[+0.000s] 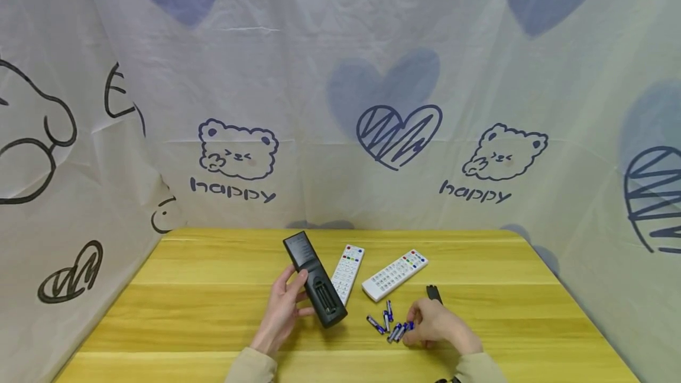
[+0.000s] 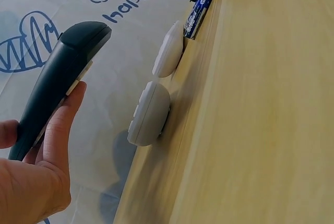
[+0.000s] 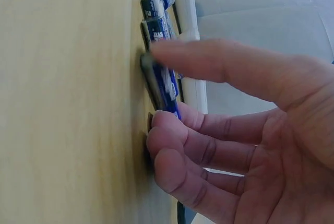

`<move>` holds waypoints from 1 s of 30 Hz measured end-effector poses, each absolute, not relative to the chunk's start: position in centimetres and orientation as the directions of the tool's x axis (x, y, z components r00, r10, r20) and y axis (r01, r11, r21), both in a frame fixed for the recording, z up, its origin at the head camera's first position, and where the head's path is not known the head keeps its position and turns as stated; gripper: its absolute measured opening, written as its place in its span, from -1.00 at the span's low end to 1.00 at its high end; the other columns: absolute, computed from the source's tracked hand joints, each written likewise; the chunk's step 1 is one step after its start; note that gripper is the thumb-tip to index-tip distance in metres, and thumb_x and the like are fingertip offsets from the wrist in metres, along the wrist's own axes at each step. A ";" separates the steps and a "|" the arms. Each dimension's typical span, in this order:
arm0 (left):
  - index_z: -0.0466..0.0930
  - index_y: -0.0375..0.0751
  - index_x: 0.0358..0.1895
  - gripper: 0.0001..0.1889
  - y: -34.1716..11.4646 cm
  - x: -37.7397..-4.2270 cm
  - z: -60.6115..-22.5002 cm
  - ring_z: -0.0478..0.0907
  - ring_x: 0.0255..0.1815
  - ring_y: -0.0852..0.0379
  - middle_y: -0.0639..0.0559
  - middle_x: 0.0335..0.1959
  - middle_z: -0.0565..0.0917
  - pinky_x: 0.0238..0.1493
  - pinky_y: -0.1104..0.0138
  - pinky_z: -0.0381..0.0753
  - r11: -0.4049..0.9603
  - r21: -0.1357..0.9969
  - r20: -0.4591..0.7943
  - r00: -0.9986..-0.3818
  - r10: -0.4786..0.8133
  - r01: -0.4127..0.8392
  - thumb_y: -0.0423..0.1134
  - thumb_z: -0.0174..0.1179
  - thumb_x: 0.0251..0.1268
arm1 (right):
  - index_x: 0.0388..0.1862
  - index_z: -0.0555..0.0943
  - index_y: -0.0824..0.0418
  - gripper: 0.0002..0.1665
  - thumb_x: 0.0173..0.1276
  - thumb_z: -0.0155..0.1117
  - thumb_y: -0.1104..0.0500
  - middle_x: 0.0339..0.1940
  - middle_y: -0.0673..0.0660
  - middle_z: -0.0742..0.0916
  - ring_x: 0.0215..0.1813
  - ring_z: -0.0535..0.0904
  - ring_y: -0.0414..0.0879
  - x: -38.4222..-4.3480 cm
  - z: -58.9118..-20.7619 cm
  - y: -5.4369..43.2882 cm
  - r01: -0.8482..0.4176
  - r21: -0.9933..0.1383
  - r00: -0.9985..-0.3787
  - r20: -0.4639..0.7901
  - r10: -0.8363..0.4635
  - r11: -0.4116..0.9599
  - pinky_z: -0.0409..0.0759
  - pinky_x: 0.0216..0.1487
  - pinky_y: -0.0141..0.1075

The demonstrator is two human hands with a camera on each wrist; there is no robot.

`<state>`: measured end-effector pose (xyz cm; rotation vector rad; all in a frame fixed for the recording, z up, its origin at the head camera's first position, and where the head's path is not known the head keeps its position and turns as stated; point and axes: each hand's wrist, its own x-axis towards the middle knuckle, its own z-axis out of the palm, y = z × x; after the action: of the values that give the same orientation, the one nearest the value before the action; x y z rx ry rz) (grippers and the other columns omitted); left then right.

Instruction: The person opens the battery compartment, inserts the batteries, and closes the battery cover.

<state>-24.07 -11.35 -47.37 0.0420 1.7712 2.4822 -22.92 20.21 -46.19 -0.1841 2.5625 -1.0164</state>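
My left hand (image 1: 283, 307) grips a black remote control (image 1: 314, 276) above the table, its back turned up and its battery compartment uncovered. In the left wrist view the same black remote (image 2: 57, 83) sits between thumb and fingers. My right hand (image 1: 433, 321) is low over the table at a group of several blue and silver batteries (image 1: 386, 319). Close up in the right wrist view, thumb and fingertips pinch one blurred battery (image 3: 156, 80); other batteries (image 3: 155, 20) lie just beyond. A small black cover (image 1: 433, 293) shows behind the right hand, which partly hides it.
Two white remotes lie buttons up on the wooden table (image 1: 213, 288): one remote (image 1: 348, 268) is partly behind the black one, the other remote (image 1: 395, 275) is behind the batteries. A printed cloth (image 1: 319, 75) hangs along the back and sides.
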 end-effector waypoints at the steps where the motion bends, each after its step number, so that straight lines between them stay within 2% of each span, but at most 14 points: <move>1: 0.17 -0.22 0.51 -0.45 -11.3 -24.1 -47.4 0.74 -0.23 0.09 -0.01 -0.06 0.76 -0.39 0.28 0.81 -0.320 0.945 -0.032 -0.995 0.090 -0.059 -0.13 0.00 0.59 | -0.19 0.56 0.33 -0.64 0.05 0.52 0.36 -0.50 0.11 0.63 -0.61 0.54 -0.14 -22.9 -46.2 20.2 0.012 -0.691 -0.922 -0.288 -0.261 0.723 0.63 -0.55 -0.32; 5: 0.22 -0.17 0.49 -0.49 -11.2 -24.1 -47.4 0.74 -0.22 0.08 -0.05 -0.06 0.77 -0.40 0.30 0.80 -0.316 0.947 -0.043 -0.996 0.083 -0.068 -0.13 0.00 0.59 | -0.12 0.54 0.36 -0.60 0.01 0.39 0.45 -0.55 0.12 0.64 -0.61 0.55 -0.13 -22.8 -46.2 20.3 -0.012 -0.716 -0.921 -0.263 -0.286 0.698 0.64 -0.56 -0.31; 9: 0.22 -0.16 0.49 -0.49 -11.2 -24.1 -47.4 0.74 -0.24 0.08 -0.03 -0.10 0.78 -0.43 0.31 0.79 -0.317 0.946 -0.046 -0.996 0.077 -0.068 -0.13 -0.01 0.59 | -0.12 0.52 0.32 -0.59 0.01 0.36 0.47 -0.59 0.12 0.61 -0.62 0.54 -0.12 -22.9 -46.4 20.3 -0.036 -0.727 -0.921 -0.243 -0.306 0.685 0.60 -0.59 -0.31; 14: 0.21 -0.17 0.50 -0.48 -11.1 -24.1 -47.3 0.74 -0.24 0.08 -0.01 -0.11 0.77 -0.43 0.30 0.80 -0.327 0.943 -0.045 -0.996 0.079 -0.068 -0.14 0.00 0.59 | -0.21 0.51 0.26 -0.68 0.07 0.37 0.45 -0.54 0.12 0.57 -0.64 0.52 -0.11 -23.0 -46.7 20.2 -0.057 -0.709 -0.938 -0.202 -0.280 0.702 0.54 -0.64 -0.36; 20: 0.18 -0.17 0.51 -0.46 -11.2 -24.1 -47.2 0.74 -0.23 0.09 -0.01 -0.07 0.76 -0.41 0.30 0.80 -0.329 0.942 -0.035 -0.995 0.090 -0.063 -0.13 0.01 0.59 | -0.25 0.56 0.29 -0.71 0.04 0.33 0.51 -0.52 0.11 0.57 -0.61 0.51 -0.12 -23.1 -46.6 19.9 -0.065 -0.705 -0.962 -0.143 -0.231 0.707 0.51 -0.63 -0.40; 24: 0.16 -0.20 0.52 -0.44 -11.1 -24.0 -47.2 0.74 -0.25 0.11 0.01 -0.09 0.77 -0.42 0.31 0.80 -0.330 0.942 -0.030 -0.995 0.091 -0.058 -0.12 0.01 0.59 | -0.22 0.61 0.34 -0.72 0.05 0.33 0.50 -0.49 0.09 0.60 -0.52 0.52 -0.12 -23.2 -46.5 19.8 -0.111 -0.710 -0.975 -0.057 -0.214 0.696 0.50 -0.57 -0.42; 30: 0.19 -0.18 0.51 -0.47 -11.0 -23.9 -47.2 0.74 -0.23 0.10 -0.06 -0.05 0.77 -0.39 0.28 0.82 -0.323 0.944 -0.045 -0.995 0.084 -0.070 -0.13 0.00 0.59 | -0.18 0.68 0.33 -0.77 0.15 0.38 0.40 -0.45 0.05 0.68 -0.36 0.60 -0.15 -23.6 -46.3 19.2 -0.248 -0.670 -0.966 0.124 -0.225 0.699 0.60 -0.39 -0.46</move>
<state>-23.94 -10.99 -47.20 0.0183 1.7688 2.4809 -23.59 19.21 -46.33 -0.4076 2.9254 -1.1613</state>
